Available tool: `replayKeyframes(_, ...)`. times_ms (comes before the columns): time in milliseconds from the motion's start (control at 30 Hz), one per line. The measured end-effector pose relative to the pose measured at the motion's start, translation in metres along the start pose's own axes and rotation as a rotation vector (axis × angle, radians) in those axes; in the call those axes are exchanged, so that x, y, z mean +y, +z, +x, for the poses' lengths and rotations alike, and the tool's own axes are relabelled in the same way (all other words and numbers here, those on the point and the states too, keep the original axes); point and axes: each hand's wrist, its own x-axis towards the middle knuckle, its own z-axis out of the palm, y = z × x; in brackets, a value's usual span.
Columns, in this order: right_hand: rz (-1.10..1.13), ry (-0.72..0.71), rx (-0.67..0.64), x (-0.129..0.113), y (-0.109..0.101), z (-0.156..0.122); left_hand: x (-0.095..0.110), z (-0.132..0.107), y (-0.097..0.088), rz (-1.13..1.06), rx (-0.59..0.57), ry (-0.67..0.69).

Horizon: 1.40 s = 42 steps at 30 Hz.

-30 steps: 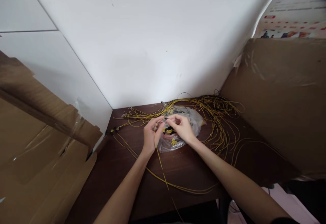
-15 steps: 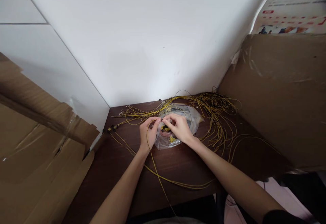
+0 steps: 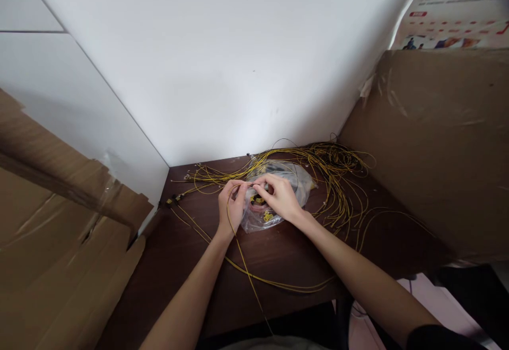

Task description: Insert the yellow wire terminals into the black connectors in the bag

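My left hand (image 3: 232,207) is closed in a pinch on a thin yellow cable (image 3: 240,249), whose length hangs over the wrist side and runs down past the table's front edge. Fingertip to fingertip with it, my right hand (image 3: 279,195) pinches a small dark piece at the cable's end, too small to name. Under both hands lies a clear plastic bag (image 3: 254,224) with yellow and black small parts (image 3: 268,216) and something pinkish inside. A bundle of yellow and black cables (image 3: 318,160) spreads behind and to the right of the bag.
Cable ends with dark connectors (image 3: 174,200) lie at the table's left edge. Two yellow cables (image 3: 274,283) loop across the front of the dark brown table (image 3: 278,257). Cardboard stands at left (image 3: 71,265) and right (image 3: 437,154), a white wall (image 3: 238,74) behind.
The hands stay almost in place, still pinching together at the cable's end. The left fingertips have shifted slightly apart from the right ones, and the view has moved a little.
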Motion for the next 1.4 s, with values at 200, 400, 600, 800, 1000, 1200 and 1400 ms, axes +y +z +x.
replayKeyframes(200,0.004,0.028,0.025,0.003,-0.001,0.001,0.003,0.001,-0.002,-0.018,0.067,0.009)
replayKeyframes(400,0.063,0.067,-0.024,0.006,-0.005,0.003,0.008,0.0,-0.003,-0.038,-0.022,0.007)
replayKeyframes(600,0.141,0.083,-0.088,0.006,-0.006,0.003,0.003,-0.001,-0.002,0.076,-0.106,0.006)
replayKeyframes(800,0.141,0.144,-0.092,0.007,-0.008,0.004,-0.003,0.0,-0.005,0.16,-0.05,0.056)
replayKeyframes(1000,0.141,0.154,-0.136,0.01,-0.011,0.005,-0.003,0.0,-0.006,0.206,-0.039,0.094)
replayKeyframes(1200,0.157,0.141,-0.101,0.009,-0.009,0.005,0.0,-0.001,-0.005,0.259,-0.047,0.16)
replayKeyframes(1400,0.181,0.137,-0.076,0.008,-0.007,0.004,0.003,-0.002,-0.001,0.243,-0.075,0.197)
